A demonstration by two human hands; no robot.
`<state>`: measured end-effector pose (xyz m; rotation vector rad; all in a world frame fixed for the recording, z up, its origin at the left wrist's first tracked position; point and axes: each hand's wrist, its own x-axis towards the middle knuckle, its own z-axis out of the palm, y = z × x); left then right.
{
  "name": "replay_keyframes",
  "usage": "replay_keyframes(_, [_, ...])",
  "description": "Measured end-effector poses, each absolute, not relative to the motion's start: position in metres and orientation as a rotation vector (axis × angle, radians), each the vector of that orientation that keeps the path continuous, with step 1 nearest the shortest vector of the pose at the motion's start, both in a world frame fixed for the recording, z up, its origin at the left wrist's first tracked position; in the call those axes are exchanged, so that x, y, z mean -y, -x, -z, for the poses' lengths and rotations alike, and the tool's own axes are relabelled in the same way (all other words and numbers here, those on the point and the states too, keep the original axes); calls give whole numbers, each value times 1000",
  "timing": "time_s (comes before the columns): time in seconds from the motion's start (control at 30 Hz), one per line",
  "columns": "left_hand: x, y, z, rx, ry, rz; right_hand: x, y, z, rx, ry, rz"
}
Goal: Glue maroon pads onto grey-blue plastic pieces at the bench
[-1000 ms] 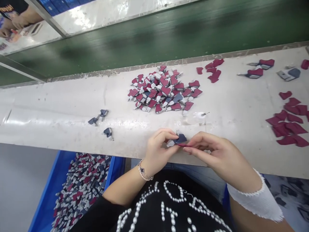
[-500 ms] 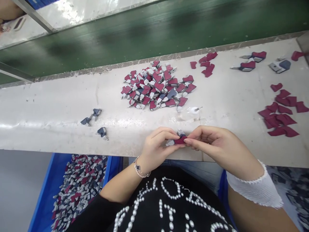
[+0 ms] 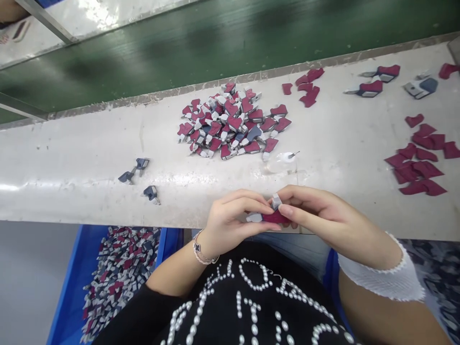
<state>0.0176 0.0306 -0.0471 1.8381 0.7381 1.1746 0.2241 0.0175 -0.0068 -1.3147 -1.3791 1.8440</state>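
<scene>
A second ago the small part (image 3: 268,215) showed its dark blue face with a maroon piece at its edge; now maroon covers it. The left hand (image 3: 230,220) and right hand (image 3: 316,215) pinch it together, fingers narrowly closed, over the worktop (image 3: 89,143) edge at 6 o'clock. Its long axis runs 9 to 3, grey tip toward 9. The pile of parts (image 3: 233,122) lies at 12.

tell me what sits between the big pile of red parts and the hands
In the head view, a small clear bottle lies on the table between the pile and the hands; otherwise that stretch is bare.
</scene>
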Motion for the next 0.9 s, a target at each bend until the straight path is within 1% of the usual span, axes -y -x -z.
replay_keyframes(0.17, [-30, -17, 47, -754, -1879, -1182, -17, -225, 8, 1346, 1295, -1862])
replay_keyframes(0.43, [-27, -15, 48, -766, -1902, -1198, -10, -222, 8, 1676, 1404, -1600])
replay_keyframes(0.77, [-27, -14, 46, -730, -1930, -1282, -1, -224, 8, 1739, 1374, -1528])
replay_keyframes(0.9, [-29, -11, 49, -796, -1901, -1207, -4, -224, 3, 1831, 1391, -1468])
